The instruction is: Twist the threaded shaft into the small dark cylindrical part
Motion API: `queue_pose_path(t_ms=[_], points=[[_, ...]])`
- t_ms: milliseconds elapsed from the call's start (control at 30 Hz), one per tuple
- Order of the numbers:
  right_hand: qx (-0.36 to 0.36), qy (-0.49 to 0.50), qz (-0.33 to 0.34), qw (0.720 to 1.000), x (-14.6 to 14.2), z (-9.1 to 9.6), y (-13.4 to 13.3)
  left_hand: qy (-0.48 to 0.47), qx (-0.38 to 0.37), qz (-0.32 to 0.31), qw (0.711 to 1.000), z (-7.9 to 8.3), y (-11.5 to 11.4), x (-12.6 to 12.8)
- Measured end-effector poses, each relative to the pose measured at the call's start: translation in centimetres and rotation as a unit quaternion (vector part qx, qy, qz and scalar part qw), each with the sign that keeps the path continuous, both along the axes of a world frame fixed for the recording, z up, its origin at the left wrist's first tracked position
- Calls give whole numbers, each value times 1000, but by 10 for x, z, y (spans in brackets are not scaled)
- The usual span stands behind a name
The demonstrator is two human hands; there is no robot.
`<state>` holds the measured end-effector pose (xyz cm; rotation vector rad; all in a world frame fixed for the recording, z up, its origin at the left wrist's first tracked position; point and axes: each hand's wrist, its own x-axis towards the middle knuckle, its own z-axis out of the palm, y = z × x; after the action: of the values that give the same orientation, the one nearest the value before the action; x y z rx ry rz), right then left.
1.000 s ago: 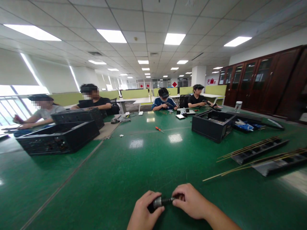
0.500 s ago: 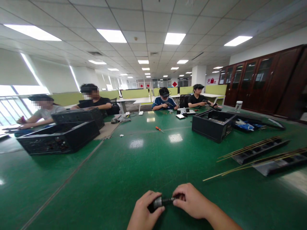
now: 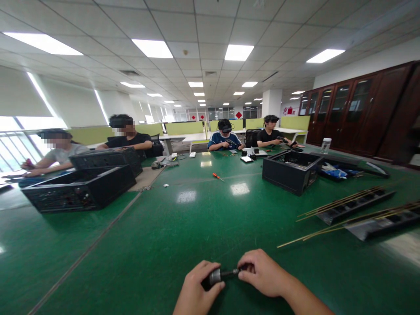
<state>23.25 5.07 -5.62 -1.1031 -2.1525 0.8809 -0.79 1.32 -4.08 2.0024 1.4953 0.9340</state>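
At the bottom centre, both my hands hold a small dark tool with a silver collar point(image 3: 219, 275) just above the green table point(image 3: 183, 232). My left hand point(image 3: 194, 291) is wrapped round its thick black end. My right hand point(image 3: 264, 273) pinches the thin tip at the other end, fingers closed. What kind of tool it is I cannot make out.
Black computer cases stand at the left point(image 3: 82, 190) and the right point(image 3: 290, 170). Black panels with thin yellow rods point(image 3: 354, 205) lie at the right. An orange-handled screwdriver point(image 3: 217, 176) lies mid-table. Several people sit along the far and left sides.
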Motion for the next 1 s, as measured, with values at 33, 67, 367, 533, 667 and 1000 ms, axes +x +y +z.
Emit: queue_pose_path(t_ms=[33,67,367,533,667,1000], points=[[-1,2,1,1000,0,0,0,0,-2,-1,1000,0,0,0],[-2,3,1,1000,1,-1,1,1,-5,-2,1000,0,0,0],[-11,-3,1,1000,3,1,2,2,-12,-5,1000,-2,-1,-1],[-25,-6,0,1000,3,1,2,-4,-6,-6,1000,-4,0,-2],[-23,2,3,1000,3,1,2,-4,-5,-4,1000,-4,1,-3],[-45,6,1,999,8,-1,6,4,-8,3,1000,-3,0,-5]])
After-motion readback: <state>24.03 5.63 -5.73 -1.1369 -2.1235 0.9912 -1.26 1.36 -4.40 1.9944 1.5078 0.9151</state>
